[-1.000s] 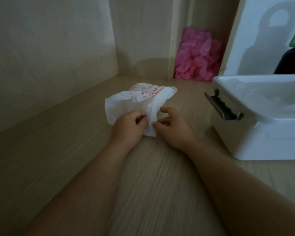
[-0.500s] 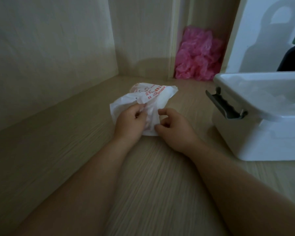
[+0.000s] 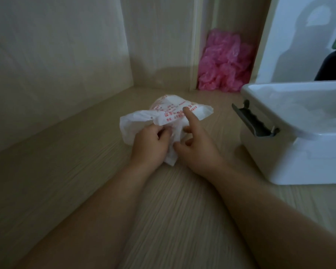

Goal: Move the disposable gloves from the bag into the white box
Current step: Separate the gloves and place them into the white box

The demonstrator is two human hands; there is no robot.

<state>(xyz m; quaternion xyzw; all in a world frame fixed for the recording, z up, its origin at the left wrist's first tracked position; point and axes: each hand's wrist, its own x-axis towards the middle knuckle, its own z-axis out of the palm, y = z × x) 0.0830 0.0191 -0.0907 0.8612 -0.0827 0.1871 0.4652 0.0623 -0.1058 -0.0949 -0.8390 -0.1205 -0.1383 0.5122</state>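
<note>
Plainly, the left grip (image 3: 149, 146) was clamped on the near, crumpled edge of the bag (image 3: 138, 123), its fingers curled into the film and pinning it to the table (image 3: 66, 171). The right grip (image 3: 199, 154) held nothing. Its index finger (image 3: 189, 116) lay straight out on the bag's red-printed top, and its other fingers were loosely curled just beside the left grip. No gloves showed, so by my reading they were inside the bag and the step in hand was finding and opening its mouth. To do that well, the left grip should anchor one layer only while the right finger hooks the other layer and peels it away, since pressing down would only flatten the opening shut. Thin film clings, so a slow spread would serve better than a tug, which might drag the whole bag along. Once the mouth gaped, the right grip could reach in and pinch a bundle. The box (image 3: 299, 164) stood near on the right, open at the top, with a dark handle (image 3: 254, 123) jutting toward the bag that a trailing glove might catch on. Pink crumpled plastic (image 3: 225, 63) sat well apart in the back corner.
</note>
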